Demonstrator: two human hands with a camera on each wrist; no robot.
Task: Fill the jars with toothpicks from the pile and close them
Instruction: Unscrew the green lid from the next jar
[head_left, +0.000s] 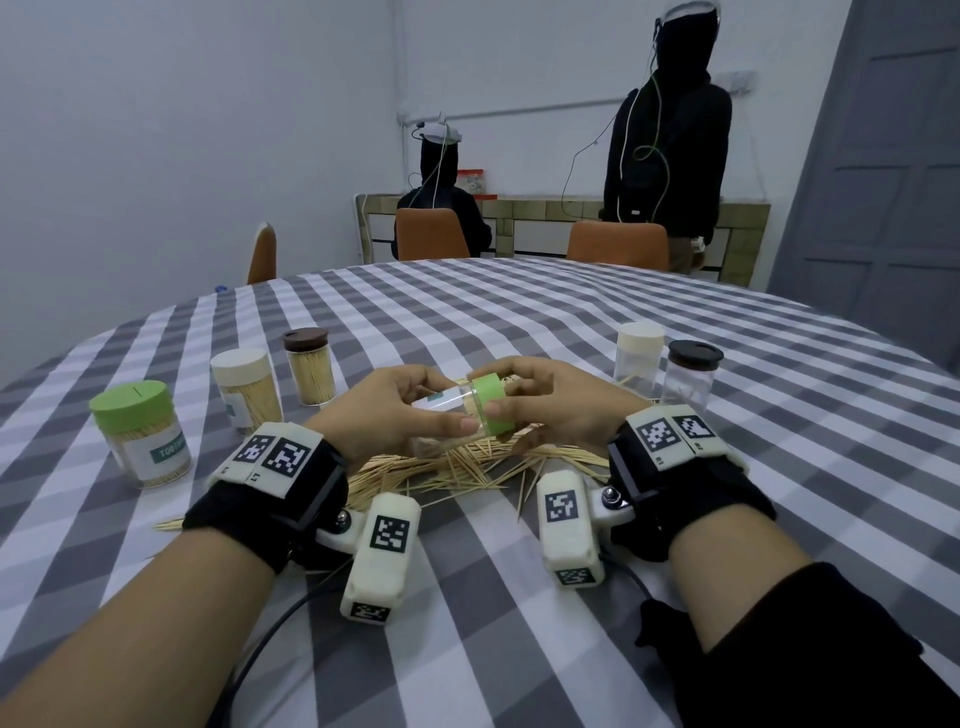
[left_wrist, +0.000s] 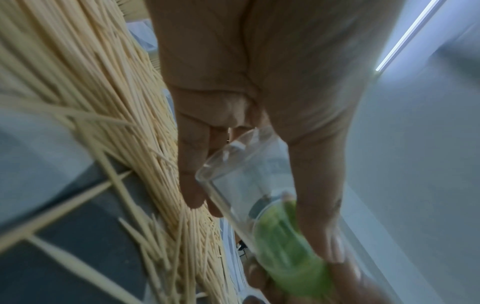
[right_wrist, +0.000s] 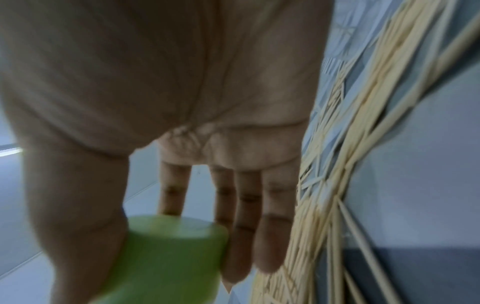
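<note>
Clear jar (head_left: 445, 415) held on its side above the toothpick pile (head_left: 467, 467), near centre of the checked surface (head_left: 519, 322). Left hand (head_left: 395, 410) curled round the jar body. Right hand (head_left: 550, 405) grips the green lid (head_left: 491, 402) at the jar's mouth. Three filled, capped jars (head_left: 248, 389) stand left; two empty capped jars (head_left: 688, 376) stand right.

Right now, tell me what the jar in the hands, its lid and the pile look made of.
Jar: clear hard plastic, likely; glossy, see-through.
Green lid: opaque matte plastic, it seems.
Toothpick pile: pale wood or bamboo; thin, unvarnished, pointed sticks.
</note>
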